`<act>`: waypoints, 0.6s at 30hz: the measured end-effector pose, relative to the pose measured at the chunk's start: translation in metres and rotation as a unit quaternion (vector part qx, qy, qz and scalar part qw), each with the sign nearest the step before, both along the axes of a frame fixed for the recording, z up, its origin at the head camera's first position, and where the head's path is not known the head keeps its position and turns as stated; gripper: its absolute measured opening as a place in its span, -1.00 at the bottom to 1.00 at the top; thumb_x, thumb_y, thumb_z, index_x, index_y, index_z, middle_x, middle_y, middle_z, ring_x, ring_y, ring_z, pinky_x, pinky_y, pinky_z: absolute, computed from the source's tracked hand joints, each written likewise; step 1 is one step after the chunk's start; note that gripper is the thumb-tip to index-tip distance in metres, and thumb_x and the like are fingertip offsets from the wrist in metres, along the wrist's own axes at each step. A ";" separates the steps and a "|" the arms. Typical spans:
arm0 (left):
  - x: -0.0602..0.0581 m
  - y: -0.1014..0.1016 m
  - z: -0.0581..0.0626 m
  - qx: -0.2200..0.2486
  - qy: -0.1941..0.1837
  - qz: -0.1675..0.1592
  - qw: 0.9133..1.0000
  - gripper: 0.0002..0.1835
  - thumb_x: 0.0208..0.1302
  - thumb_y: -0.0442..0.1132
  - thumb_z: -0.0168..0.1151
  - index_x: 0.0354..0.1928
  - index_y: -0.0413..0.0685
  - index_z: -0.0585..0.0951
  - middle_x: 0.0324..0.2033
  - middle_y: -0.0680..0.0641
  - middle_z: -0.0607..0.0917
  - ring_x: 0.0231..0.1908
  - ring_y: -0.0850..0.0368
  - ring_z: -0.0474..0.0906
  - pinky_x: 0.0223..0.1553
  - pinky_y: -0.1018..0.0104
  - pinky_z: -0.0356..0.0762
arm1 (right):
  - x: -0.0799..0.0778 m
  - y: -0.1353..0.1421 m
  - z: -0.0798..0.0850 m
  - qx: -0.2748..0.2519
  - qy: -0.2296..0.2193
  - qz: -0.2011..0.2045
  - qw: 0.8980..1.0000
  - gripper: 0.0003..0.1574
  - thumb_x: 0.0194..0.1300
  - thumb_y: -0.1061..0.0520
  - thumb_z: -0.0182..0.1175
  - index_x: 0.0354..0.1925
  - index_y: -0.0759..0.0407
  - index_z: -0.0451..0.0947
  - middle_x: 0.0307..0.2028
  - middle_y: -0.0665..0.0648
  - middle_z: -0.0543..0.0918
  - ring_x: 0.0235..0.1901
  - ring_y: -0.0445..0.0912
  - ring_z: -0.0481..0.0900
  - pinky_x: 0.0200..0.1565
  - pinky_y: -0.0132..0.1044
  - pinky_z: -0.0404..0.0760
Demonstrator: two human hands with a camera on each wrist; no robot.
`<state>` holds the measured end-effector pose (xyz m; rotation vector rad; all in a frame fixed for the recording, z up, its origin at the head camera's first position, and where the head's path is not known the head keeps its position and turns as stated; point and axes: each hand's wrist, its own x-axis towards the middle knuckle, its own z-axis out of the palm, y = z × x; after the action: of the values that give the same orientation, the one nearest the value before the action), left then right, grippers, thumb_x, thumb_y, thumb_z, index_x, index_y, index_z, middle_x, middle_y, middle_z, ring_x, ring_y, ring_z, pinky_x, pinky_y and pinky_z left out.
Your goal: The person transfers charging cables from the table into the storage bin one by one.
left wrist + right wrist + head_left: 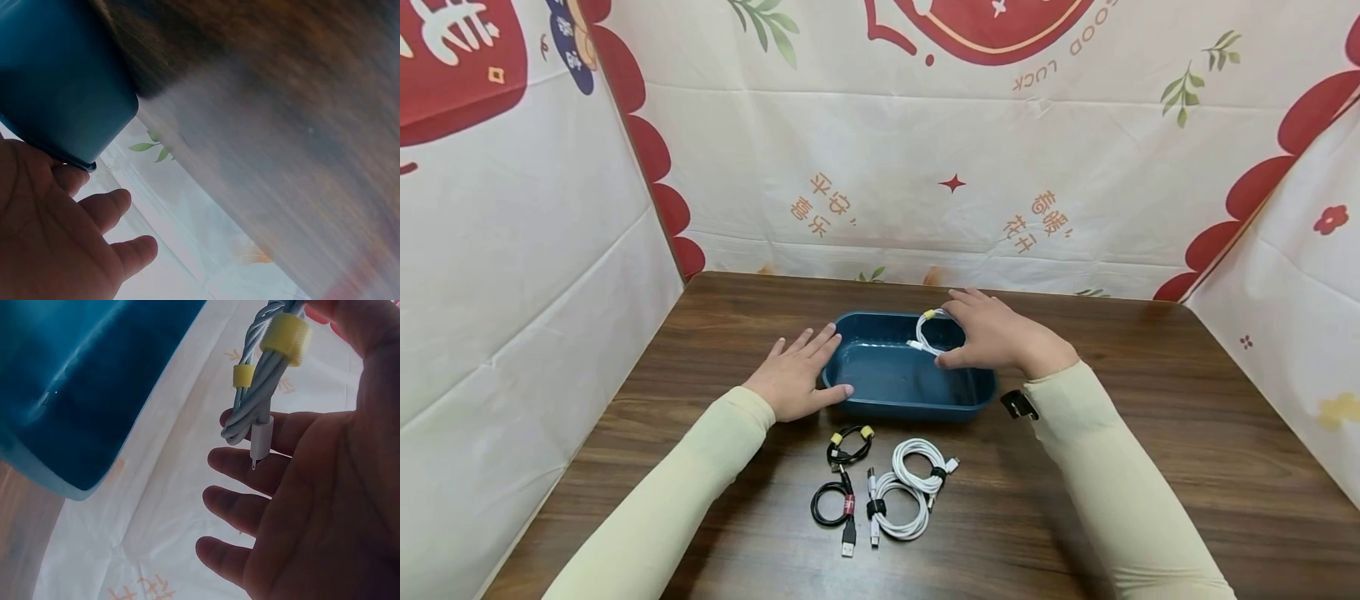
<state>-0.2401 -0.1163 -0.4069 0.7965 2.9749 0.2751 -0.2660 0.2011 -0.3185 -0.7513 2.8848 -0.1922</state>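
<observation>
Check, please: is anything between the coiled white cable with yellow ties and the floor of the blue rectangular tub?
Nothing visible: the right hand holds the white cable over the blue tub, and the left hand is at the tub's left end.

In the head view you are getting even brightness and soft shadows on the tabletop (1015,500) at five and seven o'clock, while your dimmer left wrist view is blurring, pale glare lying toward three o'clock.
</observation>
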 end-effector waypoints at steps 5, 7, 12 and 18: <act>0.000 0.000 0.000 -0.004 -0.001 0.003 1.000 -0.01 0.32 0.51 -0.17 0.59 0.04 0.02 0.56 0.00 -0.07 0.51 -0.14 -0.09 0.39 -0.30 -0.10 | -0.003 -0.004 0.003 0.008 0.002 0.016 1.000 0.12 0.14 -0.30 0.35 0.43 0.31 0.26 0.49 0.36 0.11 0.49 0.26 -0.08 0.40 0.24 -0.05; 0.001 0.000 0.000 -0.005 0.000 0.003 1.000 -0.01 0.32 0.51 -0.17 0.59 0.04 0.02 0.56 0.00 -0.07 0.51 -0.14 -0.08 0.39 -0.30 -0.10 | -0.003 -0.005 0.004 0.013 0.001 0.020 1.000 0.14 0.14 -0.31 0.34 0.44 0.30 0.24 0.49 0.35 0.10 0.50 0.25 -0.11 0.41 0.22 -0.07; 0.000 0.001 -0.001 -0.005 0.000 0.004 1.000 -0.01 0.31 0.51 -0.17 0.58 0.04 0.03 0.56 0.00 -0.06 0.51 -0.14 -0.08 0.39 -0.29 -0.11 | -0.005 -0.008 0.005 0.022 0.001 0.023 0.999 0.15 0.13 -0.31 0.35 0.46 0.28 0.23 0.50 0.33 0.08 0.51 0.22 -0.16 0.43 0.19 -0.10; 0.000 0.001 -0.001 -0.003 -0.001 0.006 1.000 -0.01 0.31 0.50 -0.15 0.58 0.04 0.04 0.56 -0.01 -0.06 0.51 -0.14 -0.08 0.39 -0.29 -0.11 | -0.008 -0.013 0.004 0.026 0.008 0.032 0.999 0.14 0.13 -0.35 0.33 0.45 0.25 0.25 0.52 0.29 0.05 0.52 0.20 -0.17 0.43 0.19 -0.09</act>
<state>-0.2404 -0.1153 -0.4077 0.7767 2.9779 0.2688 -0.2745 0.1883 -0.3149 -0.8367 2.8632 -0.1041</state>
